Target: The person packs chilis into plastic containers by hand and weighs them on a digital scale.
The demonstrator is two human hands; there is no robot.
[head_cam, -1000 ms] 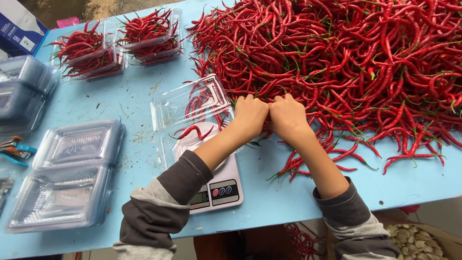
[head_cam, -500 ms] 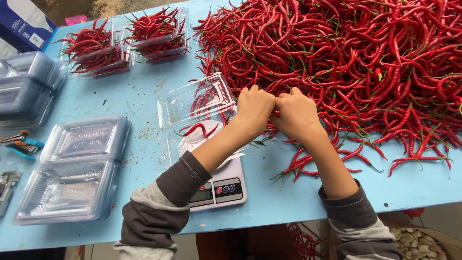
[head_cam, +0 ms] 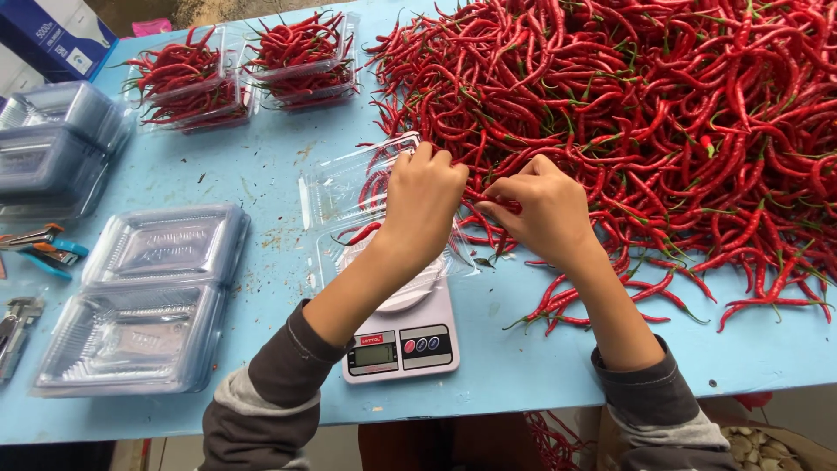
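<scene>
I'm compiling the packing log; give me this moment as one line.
left hand at chilli pile | right hand pinching chillies | open clear tray on scale

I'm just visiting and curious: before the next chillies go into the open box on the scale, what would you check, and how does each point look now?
1. Clear box open on the scale: ok.
2. Left hand and right hand at the chilli pile: ok.
3. Chillies gripped firmly: cannot tell.
4. Room left in the box: ok, few chillies inside.
5. Scale display readable: not ok, too small.
</scene>
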